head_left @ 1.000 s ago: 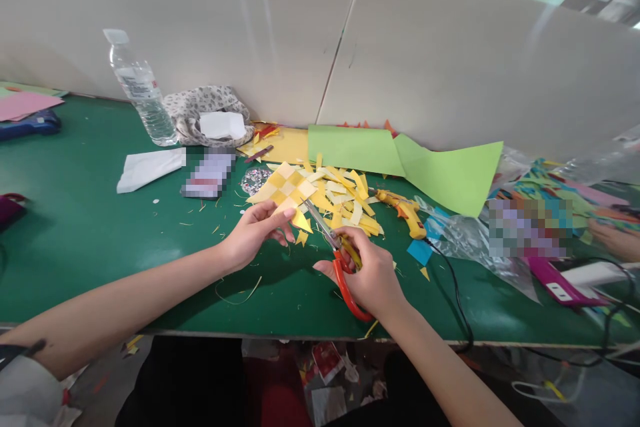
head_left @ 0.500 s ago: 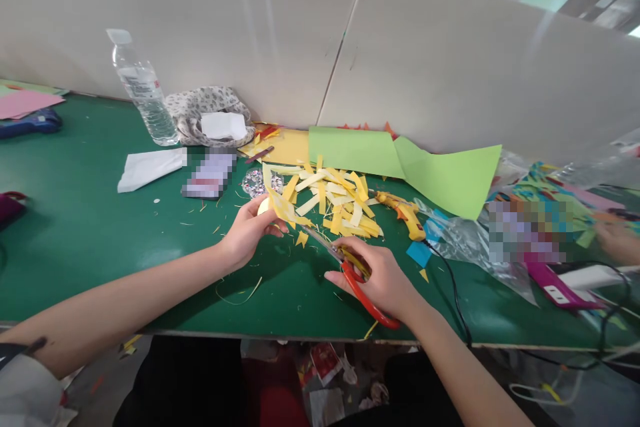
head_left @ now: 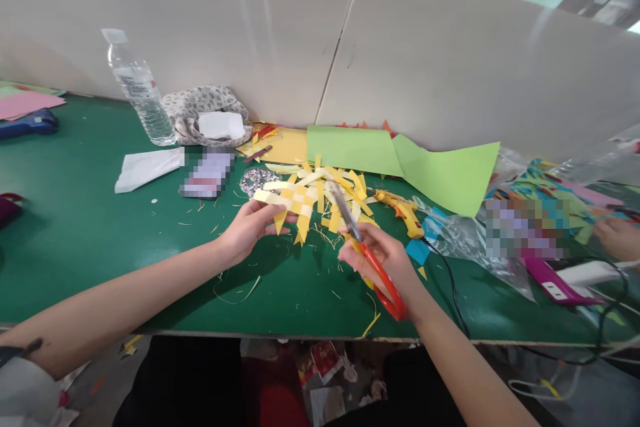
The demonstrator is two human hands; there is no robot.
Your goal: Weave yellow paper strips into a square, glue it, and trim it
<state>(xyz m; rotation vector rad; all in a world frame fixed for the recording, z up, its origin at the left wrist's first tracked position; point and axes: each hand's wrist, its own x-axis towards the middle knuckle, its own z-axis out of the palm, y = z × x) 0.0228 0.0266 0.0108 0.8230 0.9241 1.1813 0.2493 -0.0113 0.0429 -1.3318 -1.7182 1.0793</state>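
From the lower left edge of the frame the left forearm reaches up to the middle, where the left hand (head_left: 253, 223) has its thumb and fingers closed on the left side of a woven paper piece (head_left: 300, 201). This piece lies just left of the centre of the frame. Its checkered middle looks already woven, I judge; a lower end near the fingers is pointed, while the pale ends at its left are longer and seem untrimmed, so some cutting is perhaps left. Behind it and to its right, loose yellow strips (head_left: 361, 184) are heaped. Just right of the piece, scissors (head_left: 376, 268) point up and leftward, apart from it; whether the blades are parted, I cannot tell. The right hand (head_left: 383, 250) is curled around their handles, its forearm coming from the lower right.
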